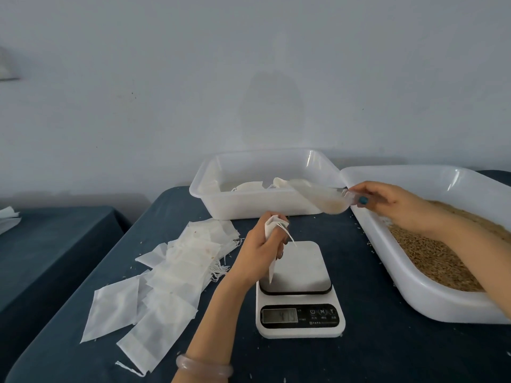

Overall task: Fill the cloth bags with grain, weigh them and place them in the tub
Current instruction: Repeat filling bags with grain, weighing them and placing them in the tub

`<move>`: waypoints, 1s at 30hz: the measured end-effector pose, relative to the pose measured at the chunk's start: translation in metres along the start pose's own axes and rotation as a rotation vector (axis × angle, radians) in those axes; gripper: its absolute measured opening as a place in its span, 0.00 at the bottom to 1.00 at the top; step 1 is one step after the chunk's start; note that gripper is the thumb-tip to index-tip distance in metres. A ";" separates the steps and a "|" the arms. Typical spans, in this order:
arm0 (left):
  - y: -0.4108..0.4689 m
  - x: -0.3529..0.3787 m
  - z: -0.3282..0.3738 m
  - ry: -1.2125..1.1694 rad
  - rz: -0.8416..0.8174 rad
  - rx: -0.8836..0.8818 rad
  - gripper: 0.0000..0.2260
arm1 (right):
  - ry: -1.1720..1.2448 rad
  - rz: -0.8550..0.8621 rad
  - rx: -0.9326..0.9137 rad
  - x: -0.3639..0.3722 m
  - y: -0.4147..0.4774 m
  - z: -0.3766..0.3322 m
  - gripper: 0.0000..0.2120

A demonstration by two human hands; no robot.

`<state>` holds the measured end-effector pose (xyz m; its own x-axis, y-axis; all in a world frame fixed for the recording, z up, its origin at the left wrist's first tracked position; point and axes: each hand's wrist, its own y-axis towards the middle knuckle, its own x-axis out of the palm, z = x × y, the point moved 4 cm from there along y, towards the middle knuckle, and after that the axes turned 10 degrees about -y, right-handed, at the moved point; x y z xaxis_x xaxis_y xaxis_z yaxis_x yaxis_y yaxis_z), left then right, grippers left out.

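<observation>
- Scoop (323, 199) in your right hand (387, 201): your fingers pinch its handle, and the clear bowl, with pale grain in it, is held up in front of the near wall of the far tub (210, 194).
- Your left hand (258, 254) has its fingers curled round a cloth bag (272, 241), gripping it near the top with the mouth bunched above your fingers and the drawstring hanging loose.
- That bag hangs over the plate of the scale (300, 288); its lower corner points down at the plate, though I can't tell whether it touches.
- Scoop and bag are apart, the scoop higher and off to your right of the bag's mouth.
- The scale's display is lit, but the digits are too blurred to read.
- A few filled bags (249, 186) lie in the far tub, behind the scale.
- On your right sits the grain tub (414, 295), its brown grain (431, 257) heaped under your right forearm.
- Left of the scale, a loose pile of empty bags (171, 272) is spread over the dark blue tabletop (387, 355), with stray grains scattered about.
- A pale bracelet (204, 369) rings your left wrist.
</observation>
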<state>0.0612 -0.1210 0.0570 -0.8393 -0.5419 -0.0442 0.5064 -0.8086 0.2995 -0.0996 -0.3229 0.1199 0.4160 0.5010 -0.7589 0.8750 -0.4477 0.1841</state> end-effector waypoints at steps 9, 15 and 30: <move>0.005 -0.032 0.011 0.343 0.195 0.153 0.18 | -0.284 0.372 0.419 -0.034 -0.009 0.046 0.12; 0.010 -0.032 0.012 0.178 0.267 0.177 0.12 | -0.613 0.078 0.709 -0.037 -0.020 0.070 0.13; 0.012 -0.025 -0.009 0.193 0.184 0.057 0.09 | -0.906 -0.072 0.638 -0.026 -0.018 0.062 0.12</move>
<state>0.0902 -0.1191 0.0536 -0.6784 -0.7163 -0.1634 0.6299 -0.6815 0.3725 -0.1420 -0.3739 0.0972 -0.1929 -0.0690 -0.9788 0.4937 -0.8689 -0.0361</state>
